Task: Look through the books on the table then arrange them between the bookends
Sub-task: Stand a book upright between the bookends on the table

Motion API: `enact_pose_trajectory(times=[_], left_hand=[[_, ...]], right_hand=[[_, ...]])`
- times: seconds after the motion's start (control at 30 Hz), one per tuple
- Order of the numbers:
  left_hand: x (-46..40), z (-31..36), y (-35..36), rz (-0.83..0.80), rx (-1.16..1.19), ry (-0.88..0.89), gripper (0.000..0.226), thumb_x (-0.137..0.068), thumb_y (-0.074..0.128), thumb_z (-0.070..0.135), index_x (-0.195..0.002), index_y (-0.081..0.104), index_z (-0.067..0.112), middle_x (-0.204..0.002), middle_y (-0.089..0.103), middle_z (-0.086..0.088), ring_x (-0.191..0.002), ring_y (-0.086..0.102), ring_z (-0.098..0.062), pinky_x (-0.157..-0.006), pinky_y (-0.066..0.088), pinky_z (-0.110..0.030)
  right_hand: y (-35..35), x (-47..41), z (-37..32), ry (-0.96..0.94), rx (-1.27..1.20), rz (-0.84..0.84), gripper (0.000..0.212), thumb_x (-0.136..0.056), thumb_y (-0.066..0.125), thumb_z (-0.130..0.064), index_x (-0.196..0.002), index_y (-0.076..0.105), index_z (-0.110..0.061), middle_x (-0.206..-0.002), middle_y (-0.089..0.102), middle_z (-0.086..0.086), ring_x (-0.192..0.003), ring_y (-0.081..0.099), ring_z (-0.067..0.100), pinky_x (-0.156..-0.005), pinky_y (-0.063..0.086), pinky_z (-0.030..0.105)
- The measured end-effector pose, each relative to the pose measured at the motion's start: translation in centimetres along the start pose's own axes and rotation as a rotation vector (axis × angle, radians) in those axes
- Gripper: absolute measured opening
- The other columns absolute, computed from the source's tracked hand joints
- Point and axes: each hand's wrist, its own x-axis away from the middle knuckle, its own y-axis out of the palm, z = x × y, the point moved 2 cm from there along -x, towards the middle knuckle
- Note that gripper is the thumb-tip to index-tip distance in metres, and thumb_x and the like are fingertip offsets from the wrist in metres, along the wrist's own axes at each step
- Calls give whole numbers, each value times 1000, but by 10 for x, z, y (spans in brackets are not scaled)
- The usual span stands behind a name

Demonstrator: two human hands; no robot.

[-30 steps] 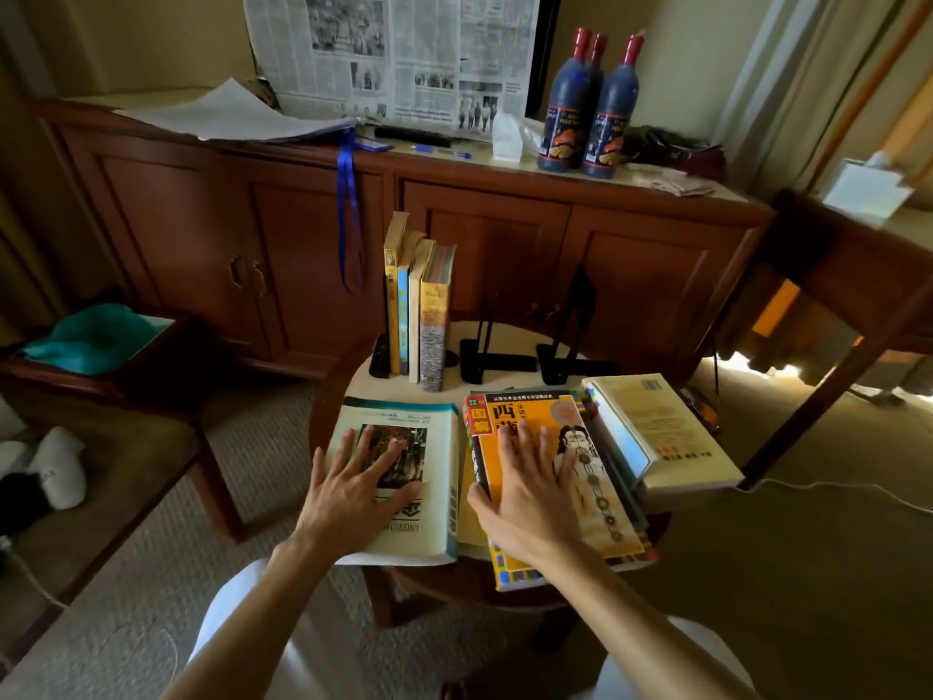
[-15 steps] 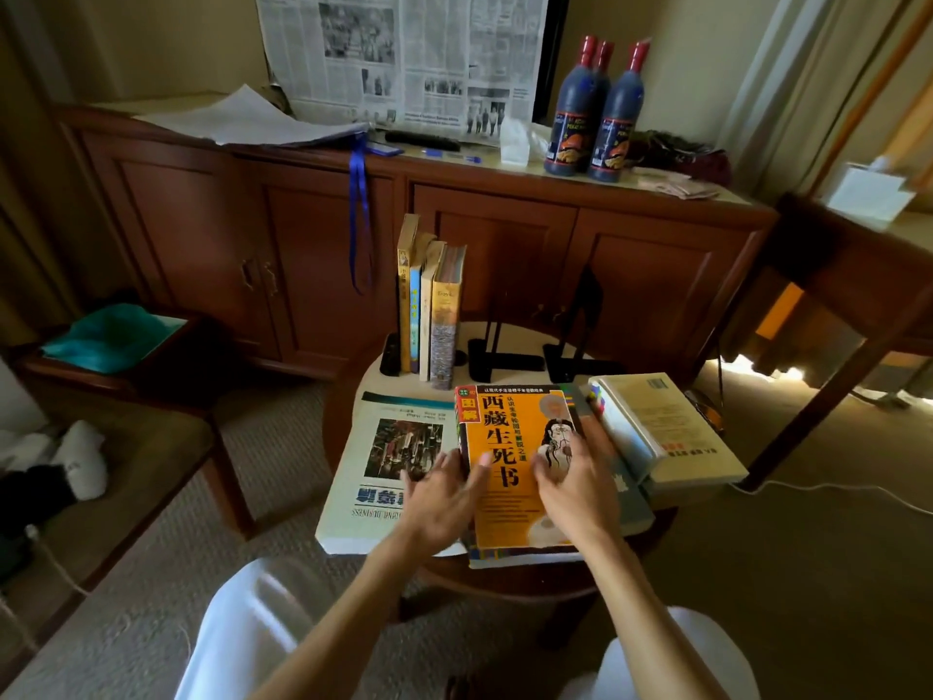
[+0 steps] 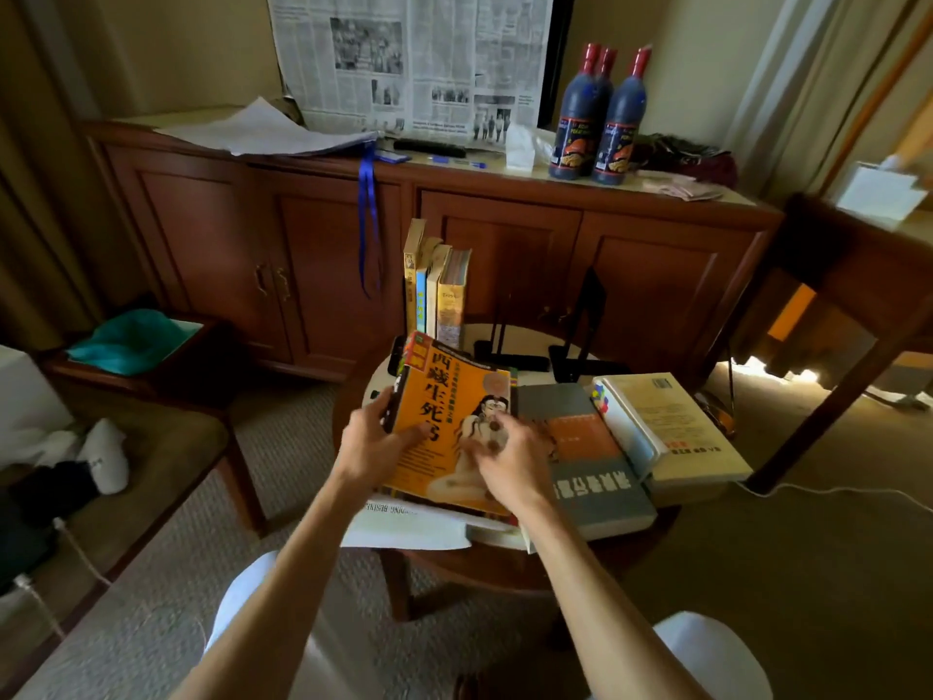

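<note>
small round table (image 3: 510,341) before wooden sideboard (image 3: 505,229); both hands' fingers (image 3: 404,437) around orange book (image 3: 449,421)

orange paperback book (image 3: 451,411), frame centre: "西藏生死书" in black | white book (image 3: 404,522) beneath it, lower centre: partly readable "…DING BUSINE…" | other print too blurred to read
</note>
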Motion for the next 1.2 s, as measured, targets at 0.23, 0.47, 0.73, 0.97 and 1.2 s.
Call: enact_pose_trajectory(times=[0.23,0.47,0.73,0.97,1.2], left_hand=[[-9,-60,-58,-7,-457,-151,33,-84,77,35,-111,62,21,-101,73,3,-99,71,-25,-96,53,-51],[-1,-24,-30,147,-821,5,71,-86,70,17,-150,38,12,-143,51,-11,-130,46,-36,-107,36,-50],[39,13,130,-147,-579,94,23,-99,53,21,-121,57,13,-113,72,-8,-87,72,-26,-70,61,-32],[46,-18,158,-49,-421,42,71,-86,57,39,-146,22,23,-131,62,-13,-109,63,-40,-90,55,-58],[55,-9,140,-8,-398,-92,56,-100,55,39,-144,32,13,-127,63,-16,-110,63,-40,-91,55,-48]], right_hand=[[66,11,-10,-88,157,-130,55,-90,67,-45,-137,54,-19,-141,49,5,-124,53,23,-98,51,34],[19,10,9,-61,123,22,48,-98,58,-37,-139,51,-12,-133,59,1,-119,58,17,-91,39,14],[-77,24,90,164,232,326,25,-89,70,-27,-111,64,-16,-113,66,6,-106,64,26,-88,56,48],[-82,39,109,286,7,311,48,-87,75,-30,-128,57,-14,-130,57,7,-122,53,24,-98,51,41],[-80,42,118,406,-100,189,45,-90,64,-52,-112,68,-13,-113,66,4,-96,64,20,-83,54,36]])
